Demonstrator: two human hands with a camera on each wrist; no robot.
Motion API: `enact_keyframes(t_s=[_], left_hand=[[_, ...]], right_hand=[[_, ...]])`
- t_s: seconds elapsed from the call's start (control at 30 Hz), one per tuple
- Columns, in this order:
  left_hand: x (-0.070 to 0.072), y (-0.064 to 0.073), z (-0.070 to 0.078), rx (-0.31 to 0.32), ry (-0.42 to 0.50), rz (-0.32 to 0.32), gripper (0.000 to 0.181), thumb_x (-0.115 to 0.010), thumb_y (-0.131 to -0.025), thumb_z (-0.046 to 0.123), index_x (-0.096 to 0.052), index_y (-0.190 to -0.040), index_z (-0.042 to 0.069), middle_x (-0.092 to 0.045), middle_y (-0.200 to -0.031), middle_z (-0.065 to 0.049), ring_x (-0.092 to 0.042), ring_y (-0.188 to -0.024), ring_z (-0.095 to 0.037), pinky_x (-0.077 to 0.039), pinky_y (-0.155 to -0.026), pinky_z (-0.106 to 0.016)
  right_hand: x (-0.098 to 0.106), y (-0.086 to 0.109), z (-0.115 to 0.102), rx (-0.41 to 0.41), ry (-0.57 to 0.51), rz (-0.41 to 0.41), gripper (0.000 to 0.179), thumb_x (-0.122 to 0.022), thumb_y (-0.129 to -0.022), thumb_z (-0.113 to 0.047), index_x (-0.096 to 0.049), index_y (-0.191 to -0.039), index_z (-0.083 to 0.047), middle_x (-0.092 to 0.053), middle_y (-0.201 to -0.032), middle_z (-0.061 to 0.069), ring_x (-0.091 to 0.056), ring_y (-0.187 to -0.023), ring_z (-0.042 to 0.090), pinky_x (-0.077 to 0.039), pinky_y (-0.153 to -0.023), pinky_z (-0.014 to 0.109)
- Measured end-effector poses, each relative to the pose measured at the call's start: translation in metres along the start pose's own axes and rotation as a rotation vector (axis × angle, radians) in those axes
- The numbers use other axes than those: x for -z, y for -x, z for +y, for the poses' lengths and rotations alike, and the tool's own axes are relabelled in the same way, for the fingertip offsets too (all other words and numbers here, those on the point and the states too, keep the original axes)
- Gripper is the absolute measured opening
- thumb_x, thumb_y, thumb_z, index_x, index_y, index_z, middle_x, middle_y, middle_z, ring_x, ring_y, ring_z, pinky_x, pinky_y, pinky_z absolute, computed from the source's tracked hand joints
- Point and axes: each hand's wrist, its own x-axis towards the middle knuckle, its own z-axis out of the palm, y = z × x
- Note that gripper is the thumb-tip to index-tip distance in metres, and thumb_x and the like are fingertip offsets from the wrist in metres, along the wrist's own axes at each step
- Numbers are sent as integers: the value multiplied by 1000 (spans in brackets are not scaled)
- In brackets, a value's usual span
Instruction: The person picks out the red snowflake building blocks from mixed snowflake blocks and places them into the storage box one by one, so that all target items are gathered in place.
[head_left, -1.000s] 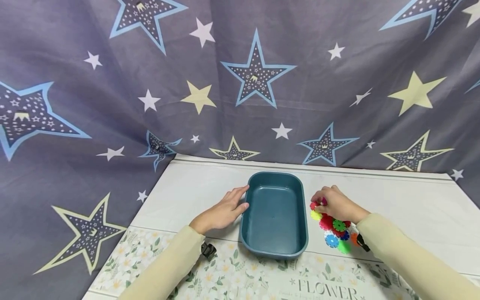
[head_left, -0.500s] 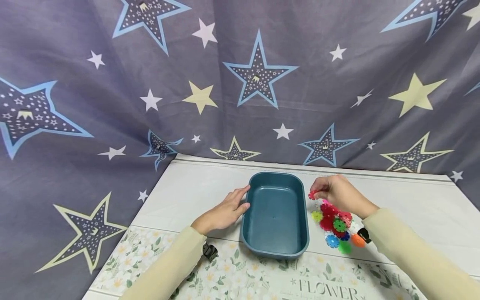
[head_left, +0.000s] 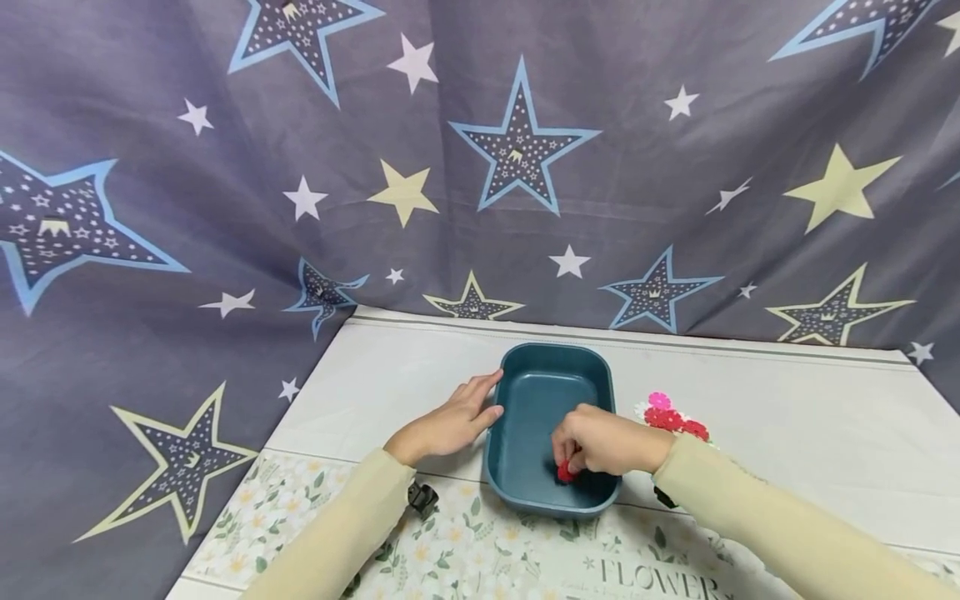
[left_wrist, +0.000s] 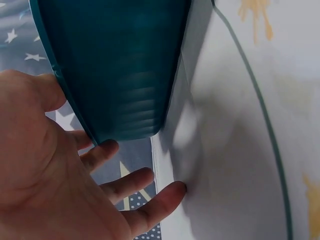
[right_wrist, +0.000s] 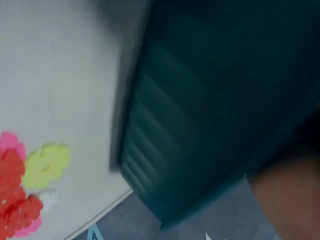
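A deep teal plastic bin (head_left: 528, 417) stands on the table. My left hand (head_left: 450, 425) rests against its left rim with fingers extended; in the left wrist view the thumb and some fingertips touch the bin's edge, the others spread past it. My right hand (head_left: 603, 437) is down inside the bin's near right part, pinching a red notched plastic disc (head_left: 566, 473) between thumb and fingers. In the right wrist view the bin's wall (right_wrist: 185, 125) hides most of that hand, and the disc is out of sight there.
Right of the bin lies a pile of notched discs (head_left: 663, 418), red, pink and white, partly covered by the right forearm. A yellow-green disc (right_wrist: 52, 157) shows beside red ones. A flower-printed cloth (head_left: 457, 533) covers the table's front; a star-patterned curtain (head_left: 480, 242) hangs behind.
My right hand has lifted a red disc off the pile and carried it left, over the rim and down into the bin. The left hand has stayed at the bin's left rim.
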Motion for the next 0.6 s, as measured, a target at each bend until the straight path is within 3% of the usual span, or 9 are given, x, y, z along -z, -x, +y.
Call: enact_keyframes(t_s=[0.13, 0.23, 0.37, 0.6], left_hand=[[-2, 0, 2, 3, 6, -4, 62, -35, -103, 39, -12, -153, 9, -21, -151, -12, -19, -138, -30, -21, -109, -45], [-3, 1, 2, 9, 2, -3, 62, -34, -103, 39, -11, -153, 10, -21, -151, -12, -19, -138, -29, -21, -109, -44], [-2, 1, 3, 10, 3, -5, 62, -34, -103, 39, -11, -153, 10, -21, -152, -11, -19, -138, -28, -21, -109, -44], [1, 2, 2, 15, 12, -14, 63, -34, -103, 40, -11, -153, 10, -20, -152, -12, -17, -139, -31, -20, -110, -45]], right_hand=[[-8, -3, 3, -38, 45, -34, 26, -72, -71, 12, -68, -69, -14, -61, -61, -11, -56, -56, 0, -47, -54, 16], [-10, -4, 1, -71, 138, -27, 27, -75, -69, 7, -67, -66, -18, -58, -58, -16, -52, -56, -3, -45, -55, 18], [-11, -3, -2, -110, 244, 3, 27, -74, -67, 6, -67, -64, -20, -56, -58, -17, -49, -57, 1, -43, -55, 22], [-14, -5, -6, -173, 315, 32, 24, -74, -65, 5, -66, -63, -17, -54, -61, -13, -49, -59, 10, -44, -56, 27]])
